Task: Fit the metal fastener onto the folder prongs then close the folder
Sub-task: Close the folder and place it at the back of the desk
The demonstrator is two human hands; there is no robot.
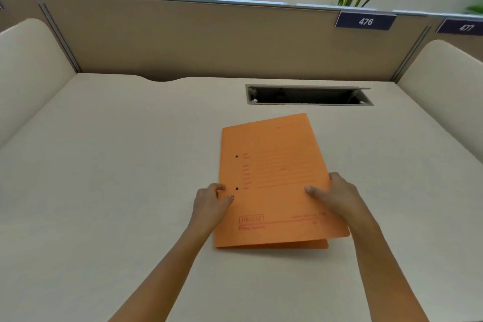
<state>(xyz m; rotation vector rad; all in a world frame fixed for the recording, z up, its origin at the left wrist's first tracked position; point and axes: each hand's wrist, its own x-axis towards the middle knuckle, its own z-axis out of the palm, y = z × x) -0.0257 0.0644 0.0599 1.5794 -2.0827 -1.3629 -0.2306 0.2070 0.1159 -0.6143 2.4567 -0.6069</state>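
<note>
An orange folder (pixel 277 178) lies on the desk, front cover down over the back one, with a small gap at its near right corner. Two punched holes show near its left edge. My left hand (pixel 211 204) grips the left edge, thumb on the cover. My right hand (pixel 337 196) grips the right edge, thumb on top and fingers under the cover. No metal fastener or prongs are visible; they may be hidden inside.
The beige desk (pixel 117 178) is walled by partitions at the back and both sides. An open cable slot (pixel 308 95) lies beyond the folder. Number plates 476 (pixel 365 21) and 477 hang on the back partition.
</note>
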